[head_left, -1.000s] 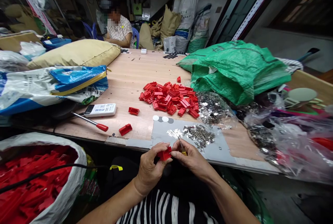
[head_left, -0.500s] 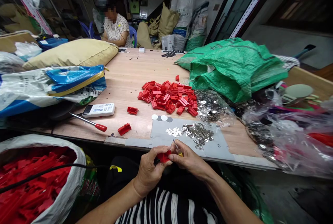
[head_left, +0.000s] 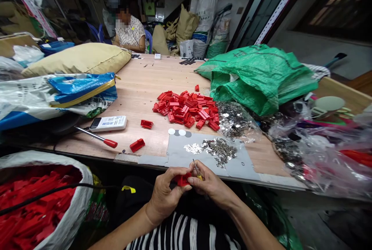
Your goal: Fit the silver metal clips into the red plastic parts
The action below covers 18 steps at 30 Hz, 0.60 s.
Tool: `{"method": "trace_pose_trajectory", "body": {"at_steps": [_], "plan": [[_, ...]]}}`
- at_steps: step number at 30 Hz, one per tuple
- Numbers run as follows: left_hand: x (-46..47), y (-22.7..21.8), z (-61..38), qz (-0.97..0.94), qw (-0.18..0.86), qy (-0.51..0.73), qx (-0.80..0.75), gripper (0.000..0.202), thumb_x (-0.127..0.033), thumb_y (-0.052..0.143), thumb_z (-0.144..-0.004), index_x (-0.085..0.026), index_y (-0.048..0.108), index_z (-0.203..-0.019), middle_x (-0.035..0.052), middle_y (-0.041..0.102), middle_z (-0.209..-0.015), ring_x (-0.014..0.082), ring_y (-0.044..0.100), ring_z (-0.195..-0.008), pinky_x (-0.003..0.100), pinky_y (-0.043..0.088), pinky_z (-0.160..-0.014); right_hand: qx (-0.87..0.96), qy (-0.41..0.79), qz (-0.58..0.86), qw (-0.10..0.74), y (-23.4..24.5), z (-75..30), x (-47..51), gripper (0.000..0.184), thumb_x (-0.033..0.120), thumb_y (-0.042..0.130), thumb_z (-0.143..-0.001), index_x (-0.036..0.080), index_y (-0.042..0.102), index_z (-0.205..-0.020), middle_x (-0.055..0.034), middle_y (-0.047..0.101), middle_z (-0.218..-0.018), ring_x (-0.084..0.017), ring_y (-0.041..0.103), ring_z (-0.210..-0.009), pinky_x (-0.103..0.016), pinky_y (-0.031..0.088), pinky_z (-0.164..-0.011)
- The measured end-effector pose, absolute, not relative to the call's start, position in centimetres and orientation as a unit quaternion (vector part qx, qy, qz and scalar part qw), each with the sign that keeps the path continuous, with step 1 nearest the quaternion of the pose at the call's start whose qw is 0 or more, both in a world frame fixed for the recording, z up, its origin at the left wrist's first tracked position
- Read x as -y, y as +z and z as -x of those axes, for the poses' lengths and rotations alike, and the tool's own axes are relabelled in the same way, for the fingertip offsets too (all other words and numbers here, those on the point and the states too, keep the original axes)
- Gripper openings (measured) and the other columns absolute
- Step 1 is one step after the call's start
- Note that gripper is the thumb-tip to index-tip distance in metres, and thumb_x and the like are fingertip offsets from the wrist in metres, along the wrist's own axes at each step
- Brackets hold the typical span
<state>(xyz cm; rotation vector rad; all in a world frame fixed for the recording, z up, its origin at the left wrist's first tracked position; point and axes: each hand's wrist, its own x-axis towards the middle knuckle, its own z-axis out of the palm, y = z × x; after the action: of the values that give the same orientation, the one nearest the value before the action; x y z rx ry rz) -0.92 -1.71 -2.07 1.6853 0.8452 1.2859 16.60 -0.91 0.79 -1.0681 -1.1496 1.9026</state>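
Close to my body, just off the table's near edge, my left hand (head_left: 165, 192) is closed around a small red plastic housing (head_left: 182, 180). My right hand (head_left: 215, 186) meets it from the right, its thumb at the housing's edge. Between the right fingers sits a slim tool (head_left: 199, 176) with a yellow handle and a thin metal shaft pointing up. The housing's inside is mostly hidden by my fingers. Beyond the hands, small flat metal pieces (head_left: 223, 152) lie on a grey sheet (head_left: 178, 155). Behind them is a heap of red housings (head_left: 186, 107).
Two loose housings, one nearer (head_left: 137, 145), lie left of the sheet, beside a red-handled lever (head_left: 110, 143) and a white device (head_left: 112, 123). A sack of red parts (head_left: 87, 192) stands at lower left. Green sack (head_left: 261, 75) and plastic bags flank the right. A person (head_left: 132, 35) sits opposite.
Both hands have shifted very slightly, still holding the housing and the yellow-handled tool. The view has moved a little; the things on the table stay put.
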Motion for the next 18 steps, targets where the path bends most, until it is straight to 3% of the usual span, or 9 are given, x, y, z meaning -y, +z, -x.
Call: {"method": "trace_pose_trajectory", "body": {"at_steps": [7,12,15,18], "plan": [[1.9,-1.9,1.0,-0.583,0.551,0.514,-0.304,0.031,-0.013,0.071,-0.076,-0.023,0.060,-0.104,0.0045,0.070,-0.107,0.0198,0.067,-0.099,0.032,0.053,-0.089,0.344,0.779,0.376,0.365,-0.1,-16.3,1.8,0.045,0.042,0.078,-0.067,0.022,0.044,-0.087,0.0095,0.035,-0.064,-0.004,0.026,-0.048,-0.018,0.016,-0.043],[1.2,-1.4,0.7,-0.461,0.613,0.551,-0.328,0.029,-0.017,0.075,-0.073,-0.020,0.061,-0.098,0.0035,0.070,-0.102,0.0173,0.067,-0.094,0.028,0.053,-0.085,0.404,0.746,0.403,0.344,0.2,-16.3,0.5,0.039,0.046,0.070,-0.074,0.023,0.046,-0.094,0.0086,0.041,-0.062,-0.005,0.031,-0.047,-0.017,0.018,-0.043],[0.3,-1.3,0.8,-0.418,0.610,0.558,-0.376,0.029,-0.019,0.075,-0.073,-0.019,0.060,-0.097,0.0042,0.070,-0.101,0.0165,0.067,-0.089,0.027,0.052,-0.082,0.544,0.591,0.502,0.321,1.0,-17.1,-1.9,0.029,0.046,0.059,-0.083,0.022,0.052,-0.096,0.0032,0.054,-0.070,-0.009,0.043,-0.053,-0.021,0.029,-0.048],[-0.4,-1.4,1.1,-0.414,0.594,0.563,-0.399,0.030,-0.021,0.075,-0.072,-0.019,0.061,-0.099,0.0046,0.070,-0.101,0.0173,0.066,-0.091,0.028,0.051,-0.084,0.680,0.311,0.604,0.276,1.6,-18.0,-4.5,0.012,0.032,0.055,-0.084,0.021,0.060,-0.085,-0.0023,0.064,-0.085,-0.017,0.057,-0.076,-0.028,0.040,-0.069]]}}
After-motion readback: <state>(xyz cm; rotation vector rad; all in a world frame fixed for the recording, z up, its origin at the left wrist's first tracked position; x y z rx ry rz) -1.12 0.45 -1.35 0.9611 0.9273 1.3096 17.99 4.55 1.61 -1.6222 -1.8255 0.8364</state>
